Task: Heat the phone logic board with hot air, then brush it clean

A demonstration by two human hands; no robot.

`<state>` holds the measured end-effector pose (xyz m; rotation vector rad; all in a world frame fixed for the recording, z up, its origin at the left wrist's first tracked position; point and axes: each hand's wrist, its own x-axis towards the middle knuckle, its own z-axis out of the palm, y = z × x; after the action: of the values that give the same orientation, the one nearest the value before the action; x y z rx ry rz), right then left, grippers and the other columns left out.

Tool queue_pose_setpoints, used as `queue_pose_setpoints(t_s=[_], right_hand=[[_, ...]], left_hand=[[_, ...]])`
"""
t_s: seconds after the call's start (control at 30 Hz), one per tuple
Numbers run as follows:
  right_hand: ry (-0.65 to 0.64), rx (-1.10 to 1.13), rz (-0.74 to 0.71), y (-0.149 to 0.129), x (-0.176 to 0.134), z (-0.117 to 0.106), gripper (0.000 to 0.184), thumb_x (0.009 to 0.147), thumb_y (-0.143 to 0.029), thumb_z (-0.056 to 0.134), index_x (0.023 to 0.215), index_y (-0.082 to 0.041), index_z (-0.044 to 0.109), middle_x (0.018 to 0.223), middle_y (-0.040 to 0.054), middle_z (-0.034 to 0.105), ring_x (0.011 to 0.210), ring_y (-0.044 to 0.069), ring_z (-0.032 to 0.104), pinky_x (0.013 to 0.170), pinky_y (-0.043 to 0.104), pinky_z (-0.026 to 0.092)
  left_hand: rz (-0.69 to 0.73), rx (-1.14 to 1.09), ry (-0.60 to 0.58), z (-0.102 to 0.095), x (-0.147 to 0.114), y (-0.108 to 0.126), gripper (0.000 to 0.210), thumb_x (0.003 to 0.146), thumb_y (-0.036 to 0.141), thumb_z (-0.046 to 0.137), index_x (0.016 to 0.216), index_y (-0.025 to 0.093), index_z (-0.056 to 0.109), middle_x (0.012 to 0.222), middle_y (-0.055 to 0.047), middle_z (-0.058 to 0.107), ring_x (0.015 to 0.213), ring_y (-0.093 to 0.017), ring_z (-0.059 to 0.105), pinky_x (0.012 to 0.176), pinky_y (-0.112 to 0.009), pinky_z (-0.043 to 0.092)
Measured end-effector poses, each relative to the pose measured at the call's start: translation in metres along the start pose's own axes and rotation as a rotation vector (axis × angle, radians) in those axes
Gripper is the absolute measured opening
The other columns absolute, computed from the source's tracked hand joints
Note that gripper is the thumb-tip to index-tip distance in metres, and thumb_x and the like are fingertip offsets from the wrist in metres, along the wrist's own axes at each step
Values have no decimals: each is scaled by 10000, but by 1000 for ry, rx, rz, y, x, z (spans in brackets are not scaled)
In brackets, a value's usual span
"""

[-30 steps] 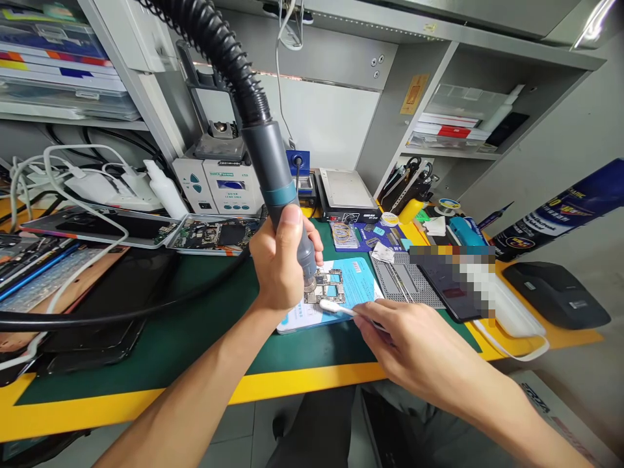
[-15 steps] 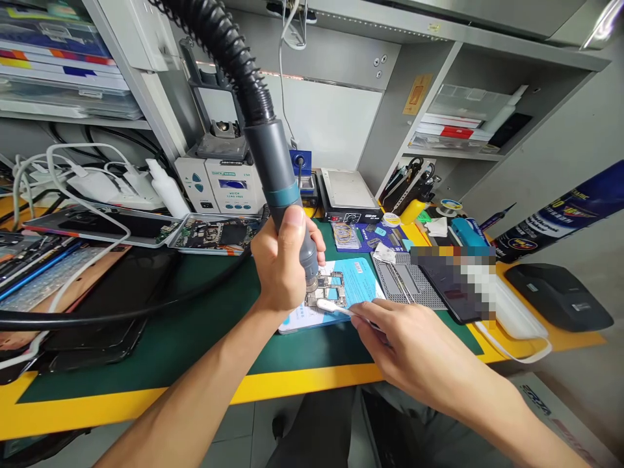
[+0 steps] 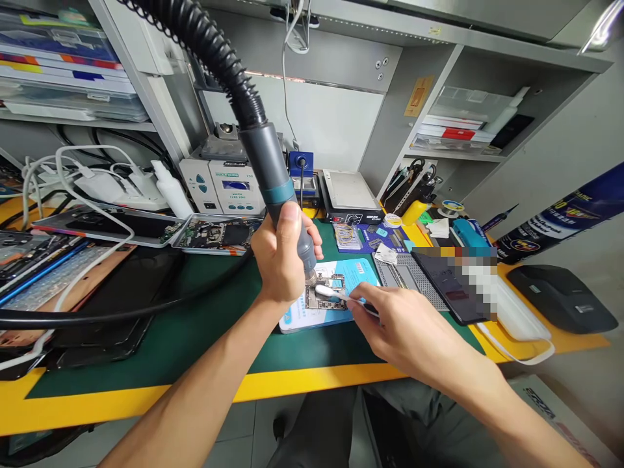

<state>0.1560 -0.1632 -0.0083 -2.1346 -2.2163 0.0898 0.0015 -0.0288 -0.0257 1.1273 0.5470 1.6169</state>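
Note:
My left hand (image 3: 283,250) is wrapped round the dark handle of a hot air gun (image 3: 267,161), its thumb on top. The gun's metal nozzle points down at a phone circuit board (image 3: 336,300), close above its upper left part. In my right hand (image 3: 392,318), thumb and fingers pinch a thin stick with a rounded white head, which looks like a swab (image 3: 325,292). Its head is over the board beside the nozzle; whether they touch I cannot tell. Under the board lies a blue and white pad (image 3: 365,270).
Behind stand a hot air station (image 3: 236,188) and a flat heating plate (image 3: 348,192). A perforated grey plate (image 3: 429,296) with tweezers and a dark phone (image 3: 446,286) lie right. Phone parts (image 3: 112,292) crowd the left. A black hose (image 3: 195,304) crosses the green mat (image 3: 205,344).
My right hand has shifted slightly up and left, and the swab's head has moved up over the board. The left hand still holds the gun near the same spot. The view has moved slightly.

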Motion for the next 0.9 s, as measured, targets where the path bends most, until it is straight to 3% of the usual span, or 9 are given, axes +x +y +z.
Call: queue_pose_setpoints(t_s=[0.33,0.9], right_hand=[[-26,-30,47,0,5,-1,240,1196,-254,597,1040,-239,780,846,74,855,642,234,733,624,372,259],[16,-18,95,-2,3,-4,277,1170,-256,596,930,-247,733,768,67,809,615,237,714,633,366,259]], left_hand=[[-3,14,-6,1,0,0,701,940,887,802,707,237,681,610,0,669,480,-169,647,482,-335,517],[18,-7,31,-3,5,3,729,926,943,796,710,254,693,615,-5,672,480,-172,629,495,-352,520]])
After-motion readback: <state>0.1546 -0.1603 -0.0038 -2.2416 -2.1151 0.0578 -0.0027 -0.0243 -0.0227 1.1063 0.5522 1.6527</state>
